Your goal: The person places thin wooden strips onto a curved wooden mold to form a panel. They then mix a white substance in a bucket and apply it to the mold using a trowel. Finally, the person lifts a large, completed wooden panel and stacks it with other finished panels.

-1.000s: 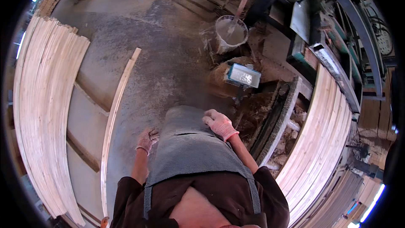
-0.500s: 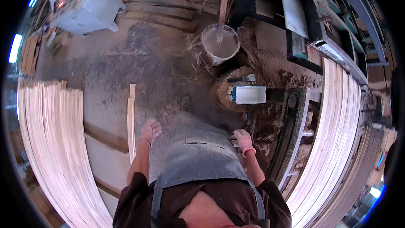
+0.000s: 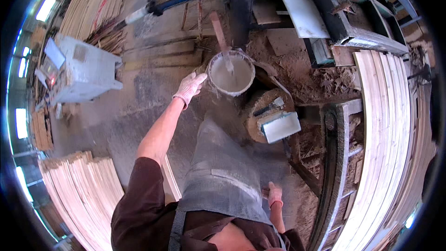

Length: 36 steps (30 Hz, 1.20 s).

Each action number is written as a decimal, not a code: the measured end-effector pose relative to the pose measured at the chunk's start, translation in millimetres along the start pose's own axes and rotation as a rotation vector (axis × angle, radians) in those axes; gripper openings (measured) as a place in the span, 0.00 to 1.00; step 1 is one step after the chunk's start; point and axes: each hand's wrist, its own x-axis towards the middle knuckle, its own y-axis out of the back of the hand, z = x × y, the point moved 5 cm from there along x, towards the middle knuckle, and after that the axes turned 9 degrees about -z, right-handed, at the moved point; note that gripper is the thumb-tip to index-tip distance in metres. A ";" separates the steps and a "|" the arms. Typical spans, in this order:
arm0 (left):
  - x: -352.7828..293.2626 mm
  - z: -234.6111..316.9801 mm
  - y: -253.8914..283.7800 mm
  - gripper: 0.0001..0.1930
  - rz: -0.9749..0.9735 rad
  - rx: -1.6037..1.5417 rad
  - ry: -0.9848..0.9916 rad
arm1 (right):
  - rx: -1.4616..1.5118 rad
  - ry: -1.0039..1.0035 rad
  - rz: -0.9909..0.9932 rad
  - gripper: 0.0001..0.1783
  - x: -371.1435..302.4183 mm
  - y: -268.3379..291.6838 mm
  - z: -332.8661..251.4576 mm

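Observation:
My left hand point(image 3: 190, 87), in a pale glove, reaches forward with its fingers stretched out close by the left side of a round bucket point(image 3: 252, 77). Whether the fingertips touch the rim, I cannot tell. Inside the bucket is a whitish-grey liquid, and a wooden stick point(image 3: 218, 32) leans up out of it. My right hand point(image 3: 273, 193), gloved too, hangs low beside my grey apron point(image 3: 218, 167), fingers loosely apart and holding nothing. A white rectangular container point(image 3: 281, 127) and a dark-handled flat tool point(image 3: 270, 107) lie on a round stand point(image 3: 253, 125) nearer than the bucket.
Long pale boards point(image 3: 383, 125) are stacked on the right behind a metal frame point(image 3: 343, 148). Another board stack point(image 3: 79, 190) lies at the left. A grey machine cabinet point(image 3: 83, 69) stands far left. A dark post point(image 3: 241, 9) rises behind the bucket.
My left hand has moved forward and right, from beside a narrow board to the bucket. My right hand has drawn back toward my body. The view has turned and shifted.

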 end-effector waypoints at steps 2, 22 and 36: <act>65.0 40.4 3.3 0.59 -0.022 0.110 -0.032 | 0.079 -0.008 0.014 0.18 -21.7 -28.9 -6.8; 93.9 106.9 -25.6 0.17 -0.556 0.543 -0.699 | 0.911 0.116 -0.650 0.45 70.0 -483.9 -315.8; 339.8 6.5 12.3 0.50 -0.270 0.981 -0.126 | 0.052 0.066 -0.417 0.24 73.0 -434.7 -279.4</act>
